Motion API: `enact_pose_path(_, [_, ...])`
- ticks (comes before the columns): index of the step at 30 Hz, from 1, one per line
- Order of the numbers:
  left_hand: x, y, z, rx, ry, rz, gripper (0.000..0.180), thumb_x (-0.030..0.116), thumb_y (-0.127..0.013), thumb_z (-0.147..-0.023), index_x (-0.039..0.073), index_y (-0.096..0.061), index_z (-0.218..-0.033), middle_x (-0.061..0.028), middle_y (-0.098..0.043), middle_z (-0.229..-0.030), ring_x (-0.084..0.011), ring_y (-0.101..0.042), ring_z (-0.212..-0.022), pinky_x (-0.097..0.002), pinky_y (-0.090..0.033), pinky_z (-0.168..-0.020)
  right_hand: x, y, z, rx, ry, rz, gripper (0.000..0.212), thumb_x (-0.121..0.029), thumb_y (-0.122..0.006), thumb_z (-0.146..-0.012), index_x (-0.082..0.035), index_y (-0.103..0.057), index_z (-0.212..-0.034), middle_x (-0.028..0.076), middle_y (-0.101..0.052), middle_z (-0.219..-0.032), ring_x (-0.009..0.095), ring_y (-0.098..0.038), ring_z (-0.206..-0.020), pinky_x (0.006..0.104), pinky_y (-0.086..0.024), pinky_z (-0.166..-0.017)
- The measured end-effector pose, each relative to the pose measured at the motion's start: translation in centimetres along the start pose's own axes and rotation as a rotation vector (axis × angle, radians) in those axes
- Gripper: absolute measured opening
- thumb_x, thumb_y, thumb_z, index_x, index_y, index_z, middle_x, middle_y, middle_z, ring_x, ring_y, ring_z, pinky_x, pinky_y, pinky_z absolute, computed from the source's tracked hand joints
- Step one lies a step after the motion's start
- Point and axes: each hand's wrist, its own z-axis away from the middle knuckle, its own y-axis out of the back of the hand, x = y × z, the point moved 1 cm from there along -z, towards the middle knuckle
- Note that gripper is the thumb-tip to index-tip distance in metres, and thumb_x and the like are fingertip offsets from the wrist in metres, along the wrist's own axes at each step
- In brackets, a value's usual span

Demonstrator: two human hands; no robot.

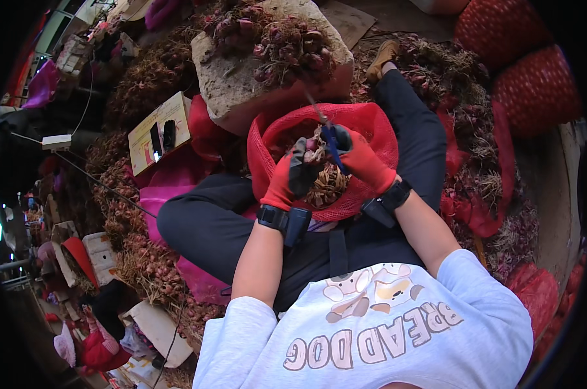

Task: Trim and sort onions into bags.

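Both my hands wear red gloves with dark fingers and work above a red mesh bag (267, 129), which lies open between my bent legs. My left hand (288, 174) is closed around a small purple shallot (311, 145) with dry stalks. In my right hand (363, 161) is a pair of blue-handled scissors (333, 148), its blades pointing away from me and blurred. The scissors are right beside the shallot. Below them, a clump of tan, dry stalks (327, 187) shows in the bag's mouth. My fingertips are partly hidden.
Ahead stands a dirty pale foam block (219, 84) with bunches of shallots (300, 52) on top. A cardboard box (144, 144) carrying phones is at left, near a cable. Heaped shallots (144, 266) flank me. Full red sacks (536, 87) stand far right; another person (102, 343) sits lower left.
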Motion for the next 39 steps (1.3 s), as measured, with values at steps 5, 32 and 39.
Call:
enact_pose_path(5, [4.9,-3.1,0.2,-0.029,0.036,0.162,0.032,0.028,-0.044,-0.097,0.004,-0.049,-0.117,-0.0038,-0.06,-0.1,-0.0156,-0.058,-0.091,-0.0291,-0.047,-0.08,2.9,1.5,0.2,0.118,-0.081,0.114,0.028,-0.006,-0.065,-0.08,-0.001,-0.058,-0.106,0.003,-0.063,-0.093,0.01,-0.059,-0.084,0.0254,-0.048,-0.075])
enact_pose_path(32, [1.4,-2.6,0.3,0.426,-0.052,0.33,0.016,0.01,-0.05,-0.092,0.002,-0.059,-0.081,-0.0004,-0.059,-0.076,-0.0085,-0.054,-0.067,-0.0255,-0.044,-0.062,1.8,-3.0,2.5,0.219,-0.357,-0.542,0.025,-0.017,-0.062,-0.087,-0.004,-0.059,-0.108,0.002,-0.063,-0.096,0.009,-0.06,-0.088,0.024,-0.049,-0.075])
enact_pose_path(39, [3.2,-2.4,0.3,0.424,-0.113,-0.157,0.008,0.008,-0.054,-0.086,0.0,-0.055,-0.087,-0.0069,-0.056,-0.078,-0.0177,-0.056,-0.071,-0.0306,-0.046,-0.064,2.7,-1.5,2.4,0.062,-0.338,-0.758,0.026,-0.019,-0.06,-0.087,-0.005,-0.058,-0.109,0.002,-0.062,-0.101,0.012,-0.061,-0.09,0.0248,-0.049,-0.078])
